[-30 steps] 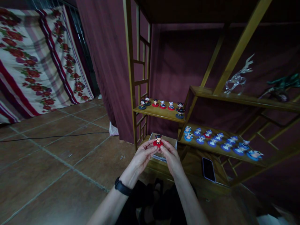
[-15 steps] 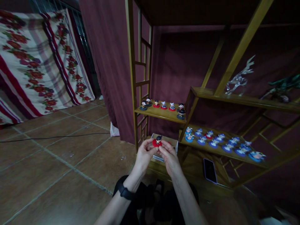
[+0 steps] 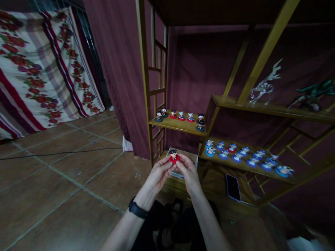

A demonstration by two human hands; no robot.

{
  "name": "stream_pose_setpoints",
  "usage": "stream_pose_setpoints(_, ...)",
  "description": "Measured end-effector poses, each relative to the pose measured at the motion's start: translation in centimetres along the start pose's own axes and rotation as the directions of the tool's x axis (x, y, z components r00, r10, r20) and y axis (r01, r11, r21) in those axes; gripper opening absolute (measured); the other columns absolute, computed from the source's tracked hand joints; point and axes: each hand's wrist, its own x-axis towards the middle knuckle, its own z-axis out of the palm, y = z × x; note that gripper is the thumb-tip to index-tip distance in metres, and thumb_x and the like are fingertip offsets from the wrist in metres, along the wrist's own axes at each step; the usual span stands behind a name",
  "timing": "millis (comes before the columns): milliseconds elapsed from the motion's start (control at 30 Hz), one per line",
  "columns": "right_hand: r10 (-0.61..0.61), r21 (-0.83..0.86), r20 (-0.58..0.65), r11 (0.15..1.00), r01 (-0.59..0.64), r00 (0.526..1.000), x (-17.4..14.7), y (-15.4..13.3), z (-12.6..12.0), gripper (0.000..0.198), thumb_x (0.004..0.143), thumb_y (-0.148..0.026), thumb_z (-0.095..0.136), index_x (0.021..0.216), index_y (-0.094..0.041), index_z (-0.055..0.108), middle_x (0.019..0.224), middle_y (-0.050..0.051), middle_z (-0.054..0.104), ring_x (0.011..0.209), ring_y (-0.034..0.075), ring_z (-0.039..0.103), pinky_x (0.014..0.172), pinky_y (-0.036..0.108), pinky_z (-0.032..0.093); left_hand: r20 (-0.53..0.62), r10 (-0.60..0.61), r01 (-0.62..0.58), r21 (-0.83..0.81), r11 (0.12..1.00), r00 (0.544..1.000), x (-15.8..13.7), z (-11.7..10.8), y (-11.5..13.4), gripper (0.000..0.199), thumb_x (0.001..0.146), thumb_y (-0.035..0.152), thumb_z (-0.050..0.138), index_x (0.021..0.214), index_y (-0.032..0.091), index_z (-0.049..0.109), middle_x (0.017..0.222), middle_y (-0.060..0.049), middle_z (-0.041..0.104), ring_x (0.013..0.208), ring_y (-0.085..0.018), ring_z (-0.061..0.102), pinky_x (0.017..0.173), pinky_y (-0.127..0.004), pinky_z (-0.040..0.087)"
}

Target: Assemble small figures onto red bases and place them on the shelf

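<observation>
Between my two hands is a small figurine [image 3: 173,155] with black hair and dark clothes on a round red base. My left hand [image 3: 160,173] pinches the base from the left, and my right hand [image 3: 187,170] grips it from the right. The figurine is upright, its face turned toward me. Right behind it is an open white box [image 3: 193,157] on the low shelf, partly covered by my hands; its contents are mostly hidden. On the small upper shelf [image 3: 178,124] stand several similar figurines, some on red bases and some on dark ones.
Several blue-based figurines [image 3: 237,157] fill the right shelf, one red-based among them. A phone [image 3: 232,187] lies below. A clear deer ornament [image 3: 264,87] stands higher up. A cable [image 3: 62,152] crosses the tiled floor at left, near a purple curtain [image 3: 115,69].
The figurine has turned in my fingers, so its face now points more toward me. Both hands still hold it at about the same place. The view has shifted slightly.
</observation>
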Motion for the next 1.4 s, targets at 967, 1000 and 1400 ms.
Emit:
stream_pose_setpoints(967,0.019,-0.048,-0.043,0.999,-0.021,0.999,0.4,-0.7,-0.2,0.04,0.073,-0.037,0.06,0.11,-0.023,0.058,0.101,0.005,0.066,0.083,0.018,0.06,0.068,0.03,0.049,0.017,0.102,-0.102,0.026,0.994,0.995,1.3,0.3,-0.9,0.037,0.065,0.005,0.069,0.1,0.013,0.063,0.096,-0.008,0.067,0.081,-0.013,0.063,0.077,-0.023,0.048)
stream_pose_setpoints(1000,0.014,-0.054,-0.048,0.998,-0.016,0.999,0.4,-0.7,-0.3,0.04,0.073,-0.037,0.059,0.11,-0.023,0.058,0.102,0.005,0.065,0.083,0.018,0.06,0.067,0.029,0.049,0.025,0.102,-0.103,0.031,0.994,0.994,1.3,0.3,-0.9,0.037,0.065,0.006,0.069,0.101,0.013,0.063,0.097,-0.008,0.067,0.082,-0.014,0.063,0.077,-0.024,0.048)
stream_pose_setpoints(1400,-0.041,-0.051,-0.033,0.998,0.039,0.999,0.8,-0.9,-0.3,0.035,0.072,-0.034,0.061,0.104,-0.02,0.058,0.099,0.006,0.065,0.082,0.018,0.059,0.068,0.03,0.049,0.031,0.121,-0.123,0.074,0.99,0.992,0.8,1.1,-0.5,0.039,0.066,0.007,0.068,0.105,0.011,0.063,0.095,-0.009,0.068,0.075,-0.012,0.062,0.074,-0.023,0.048)
